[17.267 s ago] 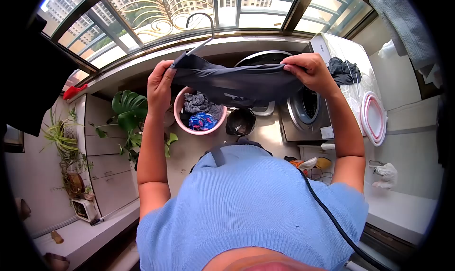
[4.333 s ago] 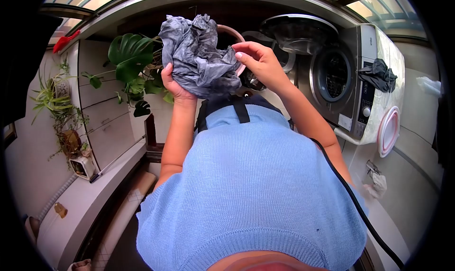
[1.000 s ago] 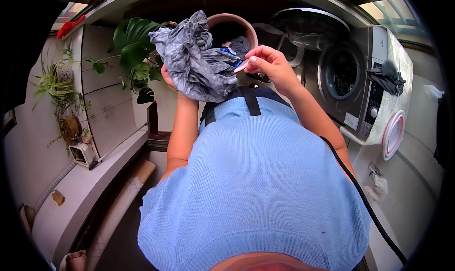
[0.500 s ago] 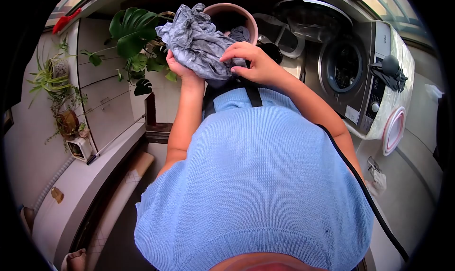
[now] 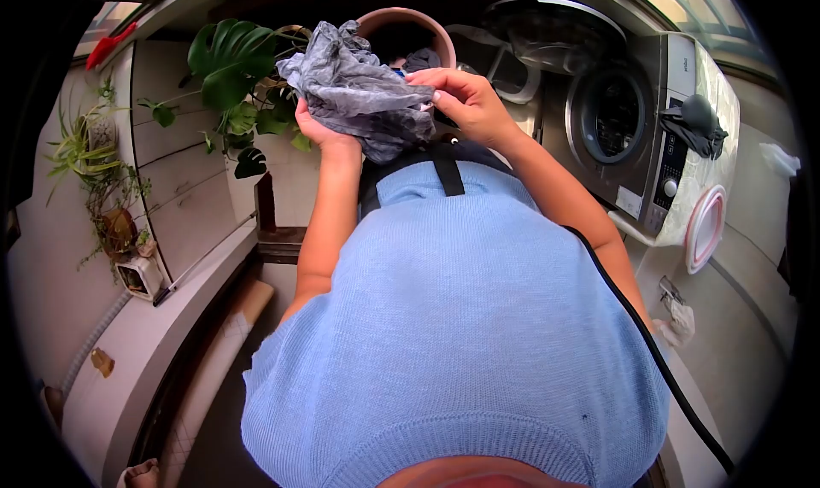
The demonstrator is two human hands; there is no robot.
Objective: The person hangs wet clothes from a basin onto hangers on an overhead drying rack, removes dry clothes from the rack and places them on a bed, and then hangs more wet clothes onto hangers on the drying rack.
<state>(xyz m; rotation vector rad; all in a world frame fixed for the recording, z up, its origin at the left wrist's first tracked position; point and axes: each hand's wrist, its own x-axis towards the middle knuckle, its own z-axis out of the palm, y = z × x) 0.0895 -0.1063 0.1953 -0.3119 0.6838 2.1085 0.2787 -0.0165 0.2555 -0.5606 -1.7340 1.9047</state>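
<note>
A crumpled grey cloth (image 5: pixel 359 91) is bunched up in front of me, above my waist. My left hand (image 5: pixel 329 131) supports it from below on the left, its fingers mostly hidden behind the folds. At the cloth's right edge, my right hand (image 5: pixel 468 102) pinches the fabric between thumb and fingers. Just behind the cloth stands a pink bucket (image 5: pixel 440 40) with some dark grey fabric (image 5: pixel 422 59) inside; the cloth covers part of the bucket.
To the right is a washing machine (image 5: pixel 568 142) with its round door open and dark cloth (image 5: pixel 694 129) on top. A pink-rimmed white basin (image 5: pixel 705 230) leans at its near side. Left of the cloth grows a large-leaved plant (image 5: pixel 231 61); a black cable (image 5: pixel 636 317) runs down my right side.
My right hand, which was off the cloth a second ago, now grips its right edge. The cloth is more gathered and hangs differently. Earlier, a dark garment was stretched between both hands.
</note>
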